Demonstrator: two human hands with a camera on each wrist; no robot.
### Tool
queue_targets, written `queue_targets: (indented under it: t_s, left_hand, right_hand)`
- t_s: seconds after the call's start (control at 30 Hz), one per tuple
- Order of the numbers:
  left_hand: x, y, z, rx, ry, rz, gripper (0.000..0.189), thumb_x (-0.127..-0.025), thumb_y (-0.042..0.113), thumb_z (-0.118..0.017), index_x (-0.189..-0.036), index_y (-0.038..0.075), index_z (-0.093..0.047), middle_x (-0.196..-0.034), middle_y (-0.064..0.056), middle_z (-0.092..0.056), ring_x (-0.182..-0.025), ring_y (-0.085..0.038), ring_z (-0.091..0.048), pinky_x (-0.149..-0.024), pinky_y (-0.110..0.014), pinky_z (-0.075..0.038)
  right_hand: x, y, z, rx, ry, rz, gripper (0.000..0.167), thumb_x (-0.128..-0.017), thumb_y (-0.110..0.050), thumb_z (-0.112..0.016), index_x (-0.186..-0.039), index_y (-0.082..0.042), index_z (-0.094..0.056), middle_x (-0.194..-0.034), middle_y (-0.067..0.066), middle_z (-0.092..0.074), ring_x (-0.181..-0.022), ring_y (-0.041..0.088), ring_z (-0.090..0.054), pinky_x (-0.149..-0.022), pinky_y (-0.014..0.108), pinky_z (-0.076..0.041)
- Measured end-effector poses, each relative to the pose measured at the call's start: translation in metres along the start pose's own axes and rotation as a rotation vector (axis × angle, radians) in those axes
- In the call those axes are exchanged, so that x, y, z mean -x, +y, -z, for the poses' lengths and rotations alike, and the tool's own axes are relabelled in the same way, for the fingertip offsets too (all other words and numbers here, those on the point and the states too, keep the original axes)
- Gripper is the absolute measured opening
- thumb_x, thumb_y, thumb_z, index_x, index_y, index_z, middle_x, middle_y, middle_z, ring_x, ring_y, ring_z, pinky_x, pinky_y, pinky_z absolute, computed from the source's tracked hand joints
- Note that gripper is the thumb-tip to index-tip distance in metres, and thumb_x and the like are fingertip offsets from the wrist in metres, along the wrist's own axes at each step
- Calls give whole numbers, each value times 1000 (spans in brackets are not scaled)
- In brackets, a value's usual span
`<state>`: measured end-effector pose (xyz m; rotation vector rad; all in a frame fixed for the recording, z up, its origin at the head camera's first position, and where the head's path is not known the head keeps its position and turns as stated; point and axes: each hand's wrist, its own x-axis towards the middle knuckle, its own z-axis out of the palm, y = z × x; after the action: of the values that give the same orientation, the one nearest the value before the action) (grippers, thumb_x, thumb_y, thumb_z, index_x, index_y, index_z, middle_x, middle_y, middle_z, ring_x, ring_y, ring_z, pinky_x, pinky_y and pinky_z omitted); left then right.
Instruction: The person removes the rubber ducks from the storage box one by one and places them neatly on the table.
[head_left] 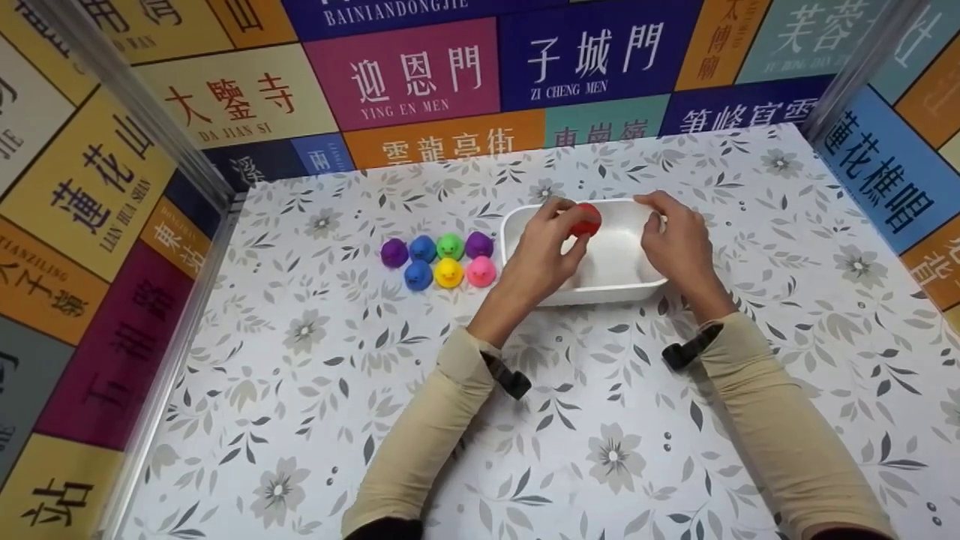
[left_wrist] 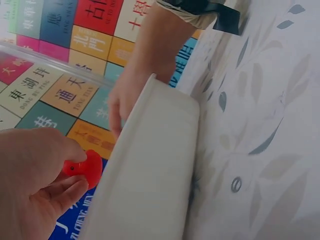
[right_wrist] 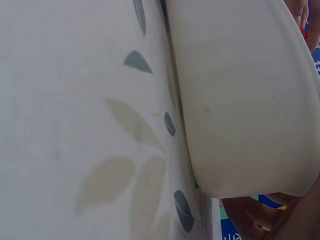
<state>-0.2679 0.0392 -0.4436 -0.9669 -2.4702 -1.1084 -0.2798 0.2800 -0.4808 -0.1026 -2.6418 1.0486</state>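
Observation:
My left hand [head_left: 551,244] pinches a red rubber duck [head_left: 587,219] between thumb and fingers, over the left part of a white plastic tub [head_left: 585,294]. In the left wrist view the red duck [left_wrist: 91,169] shows its eye and is close to the rim. My right hand [head_left: 679,244] grips the tub's right end, thumb on the inner side and fingers along the outside. The right wrist view shows the tub's outer wall [right_wrist: 245,100] with fingers [right_wrist: 255,215] at its end. Inside, the tub's bare white floor [head_left: 619,251] shows between the hands.
Left of the tub, several rubber ducks stand in two rows, among them a green duck [head_left: 450,246], a yellow duck [head_left: 448,274] and a pink duck [head_left: 481,271]. A floral cloth [head_left: 562,450] covers the table. Panels with colourful lettering [head_left: 412,82] border the back and sides.

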Motion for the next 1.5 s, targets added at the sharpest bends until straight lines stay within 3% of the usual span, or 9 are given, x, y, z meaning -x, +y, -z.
queue_targets:
  t_s: [0.17,0.33,0.47,0.73,0.83,0.93,1.17,1.3,1.5]
  left_hand:
    - [8,-7,20,42,55,35,25,-101,8,-73,-127,11,-75,-131,-12,-65,-113,-18,-69,-99,-16,-57]
    - [18,-15,39,50,64,102,31,-101,9,-76,-132,14,-73,-137,-10,-63,-118,-18,-69,-101,-20,-59]
    - [26,-24,54,10,93,120,31,-101,8,-75,-131,14,-73,-134,-11,-64,-116,-19,-70,-99,-22,-60]
    - [39,-44,87,0,237,78,26,-99,4,-74,-124,9,-76,-124,-12,-67,-101,-23,-70,-90,-28,-62]
    - [43,-49,98,9,269,93,26,-99,5,-75,-125,8,-76,-123,-12,-68,-101,-23,-70,-89,-29,-63]
    - [49,-54,107,-9,269,140,28,-99,9,-76,-127,10,-74,-125,-11,-69,-105,-20,-69,-91,-28,-63]
    - [59,-67,120,-41,271,204,28,-100,12,-77,-128,11,-74,-125,-12,-69,-101,-27,-72,-91,-33,-64]
    - [65,-72,127,-47,284,215,27,-100,12,-76,-127,10,-75,-124,-13,-68,-100,-31,-72,-89,-37,-65]
    - [71,-76,137,-80,275,259,28,-100,17,-77,-128,14,-75,-126,-11,-68,-100,-23,-70,-90,-34,-65]
  right_hand:
    - [0,0,-1,-3,32,26,44,-107,-8,-46,-140,-19,-72,-145,13,-71,-113,34,-68,-80,49,-45]
    - [1,0,-1,6,28,21,44,-107,-8,-45,-141,-19,-72,-146,14,-70,-108,34,-66,-80,48,-44]
    - [1,0,-1,13,13,9,45,-107,-9,-45,-142,-20,-71,-148,14,-69,-107,35,-65,-81,49,-45]
    - [2,0,0,9,-6,-9,45,-108,-9,-44,-144,-20,-70,-149,15,-68,-125,37,-67,-93,57,-51]
    - [2,-1,1,7,-13,-18,45,-109,-10,-44,-145,-20,-69,-150,15,-68,-130,37,-66,-98,58,-51]
    - [2,-2,1,10,-13,-24,44,-109,-9,-45,-145,-20,-69,-150,15,-67,-132,37,-66,-98,58,-50]
    - [2,0,-2,-11,19,24,44,-108,-8,-45,-143,-18,-71,-149,13,-68,-113,33,-66,-81,47,-44]
    - [2,-1,-3,-14,16,26,44,-108,-8,-46,-143,-17,-70,-149,14,-68,-118,33,-67,-85,48,-47]
    - [2,-2,-2,-22,5,4,44,-108,-8,-46,-143,-18,-70,-152,13,-66,-137,37,-65,-94,54,-52]
